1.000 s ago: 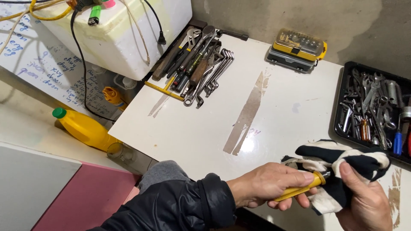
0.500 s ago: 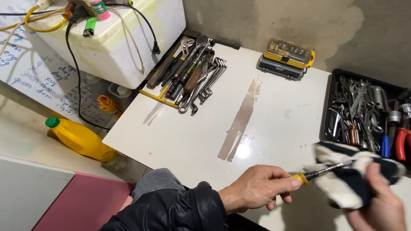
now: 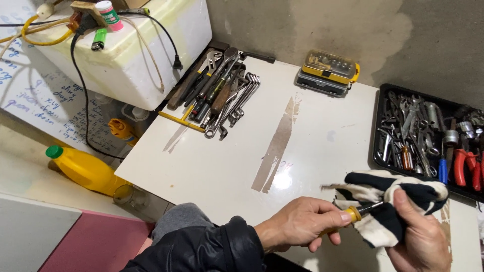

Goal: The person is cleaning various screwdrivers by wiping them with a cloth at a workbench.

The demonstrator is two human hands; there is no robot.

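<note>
My left hand [image 3: 302, 224] grips the yellow handle of a screwdriver [image 3: 356, 213] near the front edge of the white table [image 3: 237, 166]. The metal shaft runs to the right into a black and cream striped cloth [image 3: 390, 199]. My right hand [image 3: 421, 236] is wrapped around that cloth, thumb on top, pinching it over the shaft. The tip of the screwdriver is hidden inside the cloth. A black jacket sleeve [image 3: 201, 249] covers my left forearm.
A pile of wrenches, pliers and screwdrivers [image 3: 222, 93] lies at the table's back left beside a white foam box [image 3: 121, 50]. A yellow bit case [image 3: 328, 70] sits at the back. A black tray [image 3: 379, 132] of tools stands at the right. A yellow bottle [image 3: 85, 168] lies on the floor.
The cloth has slid along the shaft away from the handle, and more bare metal shows between my hands. Both hands sit slightly higher and further right in view.
</note>
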